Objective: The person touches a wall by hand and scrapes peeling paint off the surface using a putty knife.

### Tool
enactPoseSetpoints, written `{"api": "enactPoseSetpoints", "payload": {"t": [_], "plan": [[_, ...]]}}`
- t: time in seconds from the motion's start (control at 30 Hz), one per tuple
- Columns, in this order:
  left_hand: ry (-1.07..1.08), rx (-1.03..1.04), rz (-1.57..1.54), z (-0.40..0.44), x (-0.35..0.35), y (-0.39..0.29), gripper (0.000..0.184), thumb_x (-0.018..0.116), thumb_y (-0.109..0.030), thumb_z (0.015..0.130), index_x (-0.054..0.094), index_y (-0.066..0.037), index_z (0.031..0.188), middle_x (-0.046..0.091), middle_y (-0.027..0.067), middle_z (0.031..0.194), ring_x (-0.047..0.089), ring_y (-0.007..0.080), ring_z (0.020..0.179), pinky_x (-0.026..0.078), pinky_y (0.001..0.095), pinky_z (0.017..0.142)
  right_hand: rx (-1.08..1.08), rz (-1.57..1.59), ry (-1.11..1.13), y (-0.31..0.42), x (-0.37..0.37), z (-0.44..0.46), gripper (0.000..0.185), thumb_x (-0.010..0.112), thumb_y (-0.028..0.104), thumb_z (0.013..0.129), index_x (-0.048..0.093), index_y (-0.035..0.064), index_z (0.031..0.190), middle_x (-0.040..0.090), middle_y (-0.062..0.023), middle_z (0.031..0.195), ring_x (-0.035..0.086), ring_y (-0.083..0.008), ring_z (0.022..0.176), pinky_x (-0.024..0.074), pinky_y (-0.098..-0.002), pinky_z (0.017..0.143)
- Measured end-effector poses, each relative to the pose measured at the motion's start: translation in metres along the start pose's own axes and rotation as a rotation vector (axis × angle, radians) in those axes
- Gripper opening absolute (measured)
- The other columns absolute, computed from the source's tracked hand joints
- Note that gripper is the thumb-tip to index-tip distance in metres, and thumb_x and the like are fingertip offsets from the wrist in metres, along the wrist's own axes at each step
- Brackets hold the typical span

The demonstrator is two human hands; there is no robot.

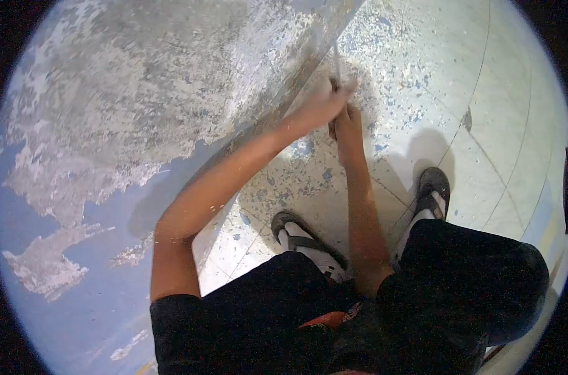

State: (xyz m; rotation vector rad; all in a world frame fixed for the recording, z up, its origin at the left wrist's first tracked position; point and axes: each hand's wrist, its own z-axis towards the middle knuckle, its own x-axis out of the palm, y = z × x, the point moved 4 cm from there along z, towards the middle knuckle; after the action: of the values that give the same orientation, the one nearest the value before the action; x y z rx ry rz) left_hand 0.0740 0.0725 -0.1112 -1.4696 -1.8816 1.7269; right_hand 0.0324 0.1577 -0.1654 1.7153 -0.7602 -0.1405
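Note:
My left hand (327, 104) is blurred near the base of the wall, close beside my right hand (347, 122). A thin, light-coloured tool (337, 59) rises from between the two hands toward the edge where wall meets floor. Fingers of my right hand are curled round something dark, probably the tool's lower end, though most of it is hidden. Which fingers of my left hand touch the tool cannot be made out. Next to both hands is the wall (165, 81), its blue paint stripped to a rough grey patch.
Paint flakes (265, 181) lie scattered over the tiled floor (484, 162). My feet, in dark sandals (432, 187), are on the tiles below the hands, and my bent knees (477, 269) are at the lower right. Blue paint (78, 325) remains low on the wall.

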Motion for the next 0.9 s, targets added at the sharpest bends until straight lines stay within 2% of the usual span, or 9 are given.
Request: {"api": "enactPoseSetpoints", "payload": {"t": [0.1, 0.3, 0.4, 0.57, 0.63, 0.67, 0.7, 0.8, 0.9], "plan": [[0.316, 0.042, 0.037, -0.04, 0.01, 0.007, 0.054, 0.046, -0.046, 0.089, 0.05, 0.008, 0.089, 0.058, 0.0212, 0.084, 0.061, 0.0238, 0.079, 0.046, 0.0354, 0.07, 0.051, 0.046, -0.076, -0.011, 0.001, -0.015, 0.042, 0.043, 0.041, 0.093, 0.053, 0.0005, 0.091, 0.051, -0.0022, 0.064, 0.047, -0.0099, 0.052, 0.0384, -0.0256, 0.046], [0.231, -0.193, 0.346, -0.096, -0.046, -0.013, 0.072, 0.036, -0.059, 0.088, 0.039, 0.003, 0.123, 0.048, 0.0206, 0.119, 0.046, 0.0303, 0.114, 0.038, 0.0339, 0.089, -0.048, 0.301, -0.043, 0.017, 0.06, -0.017, 0.05, 0.042, 0.035, 0.094, 0.036, 0.004, 0.132, 0.056, -0.0062, 0.082, 0.051, -0.0107, 0.06, 0.0418, -0.0237, 0.047], [0.153, -0.529, -0.204, -0.105, -0.071, -0.076, 0.075, 0.033, -0.063, 0.087, 0.04, 0.001, 0.125, 0.048, 0.0179, 0.12, 0.045, 0.0294, 0.112, 0.038, 0.0341, 0.09, 0.228, 0.524, 0.021, 0.061, 0.091, -0.052, 0.049, 0.041, 0.032, 0.095, 0.032, 0.008, 0.137, 0.058, -0.0082, 0.087, 0.053, -0.0107, 0.064, 0.0433, -0.0237, 0.047], [-0.023, -0.742, -0.202, -0.096, -0.068, -0.002, 0.071, 0.036, -0.063, 0.086, 0.045, -0.001, 0.121, 0.052, 0.01, 0.105, 0.049, 0.0241, 0.092, 0.04, 0.0344, 0.081, 0.426, 0.318, 0.069, 0.02, 0.113, -0.082, 0.044, 0.039, 0.027, 0.096, 0.035, 0.0058, 0.135, 0.059, -0.012, 0.094, 0.059, -0.0181, 0.073, 0.0473, -0.0289, 0.055], [-0.097, -0.756, -0.251, -0.099, -0.057, 0.019, 0.067, 0.039, -0.06, 0.086, 0.05, -0.002, 0.116, 0.055, 0.0052, 0.095, 0.052, 0.0202, 0.079, 0.042, 0.0335, 0.072, 0.092, 0.157, -0.031, -0.006, 0.116, -0.077, 0.041, 0.04, 0.025, 0.096, 0.038, 0.0072, 0.133, 0.044, 0.0021, 0.061, 0.038, -0.0069, 0.044, 0.0318, -0.0222, 0.038], [-0.062, -0.806, -0.298, -0.099, -0.053, 0.029, 0.064, 0.041, -0.059, 0.087, 0.05, -0.002, 0.116, 0.054, 0.0053, 0.094, 0.051, 0.018, 0.079, 0.042, 0.0325, 0.071, 0.14, 0.157, 0.02, -0.014, 0.116, -0.077, 0.04, 0.04, 0.021, 0.096, 0.039, 0.0037, 0.132, 0.054, -0.0034, 0.076, 0.051, -0.0103, 0.058, 0.0423, -0.0233, 0.051], [-0.026, -0.85, -0.343, -0.095, -0.05, 0.039, 0.062, 0.042, -0.057, 0.087, 0.05, -0.003, 0.116, 0.053, 0.0053, 0.094, 0.051, 0.0159, 0.078, 0.041, 0.0315, 0.07, 0.136, 0.159, 0.027, -0.021, 0.118, -0.076, 0.04, 0.04, 0.021, 0.096, 0.039, 0.0037, 0.132, 0.054, -0.0034, 0.076, 0.051, -0.0103, 0.058, 0.0423, -0.0233, 0.051], [-0.244, -0.838, -0.354, -0.094, -0.041, 0.056, 0.058, 0.041, -0.057, 0.088, 0.053, -0.002, 0.102, 0.054, 0.0078, 0.093, 0.049, 0.0174, 0.085, 0.04, 0.0324, 0.079, 0.176, 0.328, -0.028, -0.008, 0.111, -0.08, 0.041, 0.041, 0.013, 0.094, 0.037, -0.0031, 0.131, 0.048, -0.0118, 0.123, 0.048, -0.0184, 0.106, 0.0367, -0.0274, 0.092], [-0.27, -0.676, -0.267, -0.093, -0.042, 0.06, 0.057, 0.041, -0.056, 0.088, 0.052, 0.0, 0.098, 0.056, 0.0086, 0.092, 0.05, 0.0192, 0.085, 0.04, 0.0327, 0.079, -0.009, 0.238, -0.043, -0.03, 0.116, -0.078, 0.038, 0.041, 0.017, 0.094, 0.04, -0.0036, 0.127, 0.05, -0.0191, 0.12, 0.049, -0.0276, 0.109, 0.0379, -0.0329, 0.09]]}}
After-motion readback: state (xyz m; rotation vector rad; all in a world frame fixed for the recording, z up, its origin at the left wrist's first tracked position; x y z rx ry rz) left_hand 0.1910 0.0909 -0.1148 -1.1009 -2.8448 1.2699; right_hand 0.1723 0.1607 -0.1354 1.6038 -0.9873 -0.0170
